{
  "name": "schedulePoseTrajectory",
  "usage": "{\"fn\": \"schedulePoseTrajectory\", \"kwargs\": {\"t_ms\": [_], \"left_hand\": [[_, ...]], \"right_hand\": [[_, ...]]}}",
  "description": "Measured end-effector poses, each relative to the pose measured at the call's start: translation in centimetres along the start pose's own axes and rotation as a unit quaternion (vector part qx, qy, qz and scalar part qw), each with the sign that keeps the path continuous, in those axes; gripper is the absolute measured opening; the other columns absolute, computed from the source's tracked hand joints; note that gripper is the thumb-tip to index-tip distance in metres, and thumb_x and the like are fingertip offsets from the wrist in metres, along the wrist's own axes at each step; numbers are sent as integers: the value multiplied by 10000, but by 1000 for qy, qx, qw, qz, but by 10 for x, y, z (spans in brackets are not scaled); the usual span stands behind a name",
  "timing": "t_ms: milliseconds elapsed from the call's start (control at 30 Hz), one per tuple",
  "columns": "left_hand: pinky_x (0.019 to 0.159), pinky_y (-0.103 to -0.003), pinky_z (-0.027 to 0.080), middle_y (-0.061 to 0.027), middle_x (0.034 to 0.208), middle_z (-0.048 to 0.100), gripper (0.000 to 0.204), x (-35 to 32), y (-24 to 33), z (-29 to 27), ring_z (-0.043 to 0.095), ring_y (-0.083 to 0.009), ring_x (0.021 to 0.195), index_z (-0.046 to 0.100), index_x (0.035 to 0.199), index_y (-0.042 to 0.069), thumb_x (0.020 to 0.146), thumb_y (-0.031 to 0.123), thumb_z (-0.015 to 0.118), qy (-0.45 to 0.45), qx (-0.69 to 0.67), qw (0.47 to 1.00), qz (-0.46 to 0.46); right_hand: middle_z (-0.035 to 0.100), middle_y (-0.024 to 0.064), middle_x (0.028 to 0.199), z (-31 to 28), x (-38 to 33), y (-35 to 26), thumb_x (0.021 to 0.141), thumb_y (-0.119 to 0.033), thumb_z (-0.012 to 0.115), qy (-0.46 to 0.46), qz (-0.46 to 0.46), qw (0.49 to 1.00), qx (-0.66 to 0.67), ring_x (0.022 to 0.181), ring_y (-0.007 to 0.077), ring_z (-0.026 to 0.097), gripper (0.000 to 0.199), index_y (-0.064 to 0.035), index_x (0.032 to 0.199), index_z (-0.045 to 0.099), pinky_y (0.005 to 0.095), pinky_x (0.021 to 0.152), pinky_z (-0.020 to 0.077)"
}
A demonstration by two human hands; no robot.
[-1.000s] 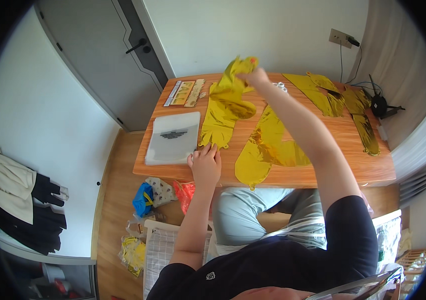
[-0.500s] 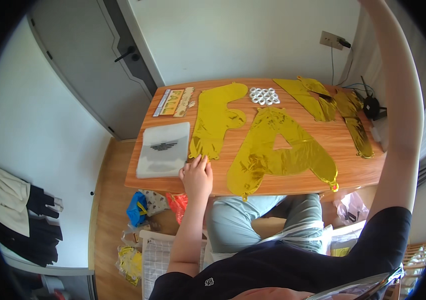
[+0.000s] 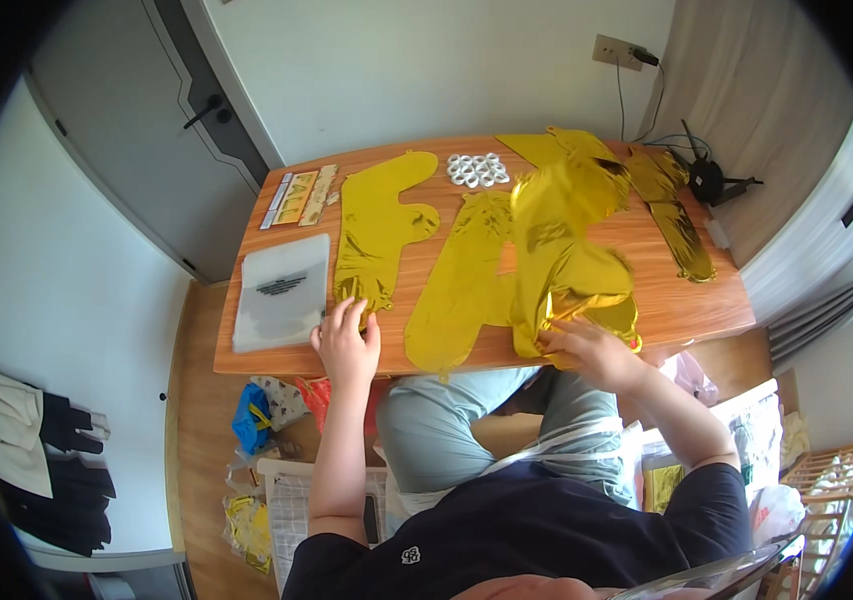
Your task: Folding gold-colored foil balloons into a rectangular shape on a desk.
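Observation:
Near the table's front edge, my right hand [image 3: 588, 350] is closed on the lower end of a flat gold foil balloon [image 3: 556, 255], which stands up crumpled and hides the right part of the A-shaped foil balloon [image 3: 446, 290]. Its own letter shape I cannot make out. My left hand [image 3: 348, 345] rests with fingers apart at the foot of the F-shaped foil balloon [image 3: 371, 210], touching its lower edge. Left of that hand lies a translucent plastic sheet or bag [image 3: 281, 315] with thin dark strips on it.
Small white rolls [image 3: 477, 170] sit grouped at the table's back. Printed cards [image 3: 296, 197] lie at the back left. More gold foil [image 3: 676, 235] lies at the right, by a black router [image 3: 706, 182] with cables. Bags [image 3: 251, 418] are on the floor below the wooden table [image 3: 716, 310].
My right arm, raised high before, has come down to the table with a gold foil balloon in the hand, now over the A. The view has shifted; my left hand stays by the F's foot.

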State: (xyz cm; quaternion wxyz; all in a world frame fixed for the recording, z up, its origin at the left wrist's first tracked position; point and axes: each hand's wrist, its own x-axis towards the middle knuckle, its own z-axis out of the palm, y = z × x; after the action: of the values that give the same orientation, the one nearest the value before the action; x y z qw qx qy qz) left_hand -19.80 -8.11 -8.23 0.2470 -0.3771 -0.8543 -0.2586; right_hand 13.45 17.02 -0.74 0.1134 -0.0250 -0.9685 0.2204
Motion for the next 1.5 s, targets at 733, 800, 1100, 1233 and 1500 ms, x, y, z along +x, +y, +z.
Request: {"fn": "schedulePoseTrajectory", "kwargs": {"t_ms": [733,800,1100,1233,1500], "left_hand": [[997,-454,395,-11,1205,704,228,3,7,-4,649,-234,1126,722,1102,157,895,251,738,-5,-19,999,-38],[996,-460,396,-9,1201,706,235,1,8,-4,650,-235,1126,721,1102,155,892,259,745,-9,-25,999,-45],[1020,-471,376,-1,1194,697,231,4,4,-1,643,-229,1125,710,1108,180,909,295,731,-8,-38,998,-51],[1025,-466,374,-3,1191,698,229,4,3,-1,643,-228,1125,710,1107,176,910,291,730,-10,-46,997,-59],[1001,-457,393,-8,1167,719,222,3,7,-3,659,-233,1111,717,1095,156,907,272,738,-5,-48,997,-62]], "right_hand": [[614,152,1372,3,35,52,907,-294,721,41,32,998,-43,1334,367,517,383,-75,1217,677,526,1123,397],[614,154,1375,5,37,49,905,-263,731,4,3,999,-33,1313,374,537,394,-87,1251,664,515,1127,398],[596,138,1404,17,47,47,962,-284,674,12,9,999,-44,1335,351,525,329,-106,1239,670,566,1161,360],[594,138,1406,20,52,50,967,-277,670,20,5,999,-50,1339,348,522,326,-103,1243,669,554,1165,358],[599,127,1399,24,63,61,967,-265,667,16,5,998,-54,1344,338,516,328,-91,1245,674,522,1154,368]]}}
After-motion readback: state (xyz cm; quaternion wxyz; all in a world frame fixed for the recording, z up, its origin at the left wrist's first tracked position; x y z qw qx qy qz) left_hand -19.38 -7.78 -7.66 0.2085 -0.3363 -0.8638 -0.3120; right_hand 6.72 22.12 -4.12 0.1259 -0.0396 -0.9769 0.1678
